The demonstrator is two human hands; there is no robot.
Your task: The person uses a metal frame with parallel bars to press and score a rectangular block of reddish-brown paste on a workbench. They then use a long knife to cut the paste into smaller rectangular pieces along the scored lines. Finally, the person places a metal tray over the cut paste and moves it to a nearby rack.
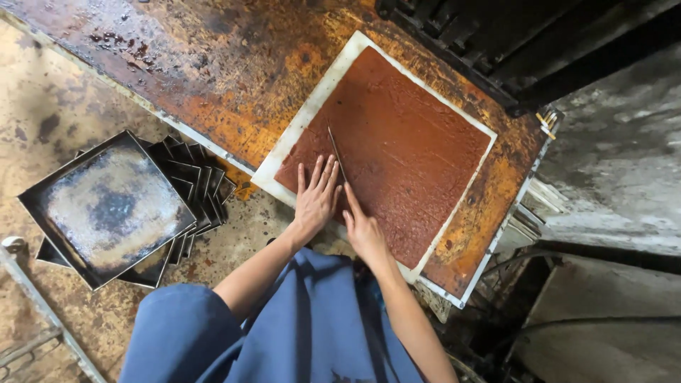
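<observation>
Both hands are pressed on a reddish-brown sheet point(397, 135) atop a white board point(312, 106): left hand point(316, 198) flat and spread, right hand point(362, 230) closed on a thin blade point(335, 149); cutting appears barely begun.

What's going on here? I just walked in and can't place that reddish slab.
A person in blue stands at a rusty orange table where a flat red-brown sheet lies on a white board. The left hand presses flat on the sheet's near edge. The right hand holds a thin knife with its blade laid into the sheet. A stack of dark square metal trays sits on the floor to the left.
</observation>
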